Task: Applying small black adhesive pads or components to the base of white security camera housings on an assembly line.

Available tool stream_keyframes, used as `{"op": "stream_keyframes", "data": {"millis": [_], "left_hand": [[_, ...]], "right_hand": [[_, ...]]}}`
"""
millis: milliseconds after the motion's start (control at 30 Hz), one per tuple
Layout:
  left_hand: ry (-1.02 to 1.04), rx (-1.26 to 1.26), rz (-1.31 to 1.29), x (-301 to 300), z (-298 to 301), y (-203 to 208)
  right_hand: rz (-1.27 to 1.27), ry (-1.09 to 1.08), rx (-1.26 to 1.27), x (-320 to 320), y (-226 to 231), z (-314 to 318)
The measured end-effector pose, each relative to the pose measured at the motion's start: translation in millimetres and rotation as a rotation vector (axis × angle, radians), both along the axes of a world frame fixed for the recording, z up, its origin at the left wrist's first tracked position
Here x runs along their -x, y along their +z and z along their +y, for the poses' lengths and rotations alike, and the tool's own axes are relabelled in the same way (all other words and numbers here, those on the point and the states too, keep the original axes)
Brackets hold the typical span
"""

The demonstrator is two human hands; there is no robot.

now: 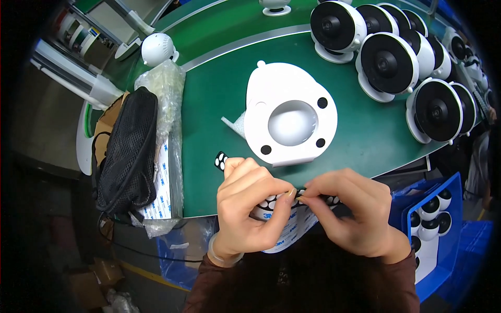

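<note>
Near the table's front edge, my left hand (pixel 250 206) is closed on a sheet of adhesive pads, its white backing (pixel 297 232) printed in blue. A black strip with white dots (pixel 221 160) sticks out beyond its knuckles. My right hand (pixel 352 211) pinches at the sheet's dotted black edge, thumb and forefinger close to the left fingertips. Whether a loose pad sits between them is too small to tell. Just beyond lies a white rounded device (pixel 287 78), underside up, with a round recess. Three dark round pads (pixel 322 103) show around it. A translucent wrap (pixel 239 125) pokes out at its left.
Several white cameras with black fronts (pixel 389 62) stand at the right. A black mesh bag (pixel 128 151), plastic-wrapped sheets (pixel 163 177) and a white ball-shaped camera (pixel 157 49) are at the left. A blue bin (pixel 449 229) holding cameras is beside the table, lower right.
</note>
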State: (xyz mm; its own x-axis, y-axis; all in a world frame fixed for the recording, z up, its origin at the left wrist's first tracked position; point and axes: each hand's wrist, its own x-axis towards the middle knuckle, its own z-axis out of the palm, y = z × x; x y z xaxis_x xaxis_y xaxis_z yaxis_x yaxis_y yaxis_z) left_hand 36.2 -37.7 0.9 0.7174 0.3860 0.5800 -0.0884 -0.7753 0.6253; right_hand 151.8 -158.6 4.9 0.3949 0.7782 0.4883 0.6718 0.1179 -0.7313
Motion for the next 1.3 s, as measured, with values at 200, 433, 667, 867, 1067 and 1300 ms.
{"op": "stream_keyframes", "data": {"millis": [200, 433, 667, 867, 1067, 1300], "left_hand": [[0.008, 0.013, -0.022, -1.4, 1.4, -1.0], [0.178, 0.268, -0.012, 6.1, 2.5, -14.9], [0.094, 0.417, -0.015, 1.6, 6.4, -8.5], [0.106, 0.447, -0.056, -1.2, 9.0, -11.8], [0.112, 0.415, -0.046, -1.2, 9.8, -12.5], [0.118, 0.402, -0.053, -0.5, 8.7, -11.0]], "right_hand": [[0.109, 0.082, 0.107, -9.6, 3.2, 0.6], [-0.016, 0.122, -0.039, -14.8, 33.2, 6.3], [-0.200, 0.012, -0.120, -34.4, 41.0, 66.7], [-0.170, -0.015, -0.129, -30.4, 37.6, 68.6], [-0.261, -0.082, -0.090, -25.7, 39.0, 69.1], [-0.356, -0.104, -0.121, -25.1, 35.6, 71.2]]}}
